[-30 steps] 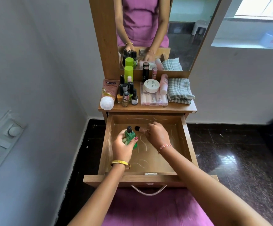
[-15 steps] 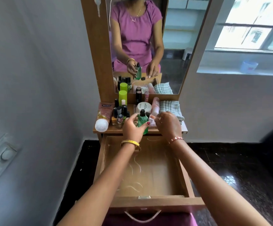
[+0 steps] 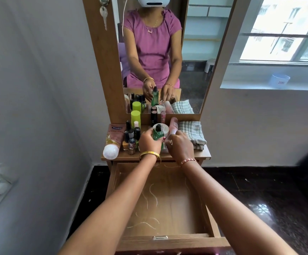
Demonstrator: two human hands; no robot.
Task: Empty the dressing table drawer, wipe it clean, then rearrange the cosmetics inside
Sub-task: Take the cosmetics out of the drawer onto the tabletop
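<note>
The wooden drawer [image 3: 169,240] stands pulled out below me, with pale curved marks on its bare bottom and nothing lying in it. Over the dressing table top [image 3: 203,155] my left hand [image 3: 149,142] grips a small green bottle with a black cap [image 3: 157,133], held upright. Beside it my right hand [image 3: 180,146] pinches a small pink cosmetic item, mostly hidden by the fingers, near the clear pink case. Nail polish bottles [image 3: 131,138], a lime green bottle [image 3: 135,118], a white jar [image 3: 163,128] and a pink tube [image 3: 111,140] crowd the top.
A folded checked cloth [image 3: 191,133] lies at the right of the table top. The mirror [image 3: 160,52] rises behind, with keys hanging on its wooden frame. A grey wall with switches is to the left, dark glossy floor to the right.
Both hands rose out of the drawer with the green bottle and the small pink item and now hover over the table top. The view tilted upward.
</note>
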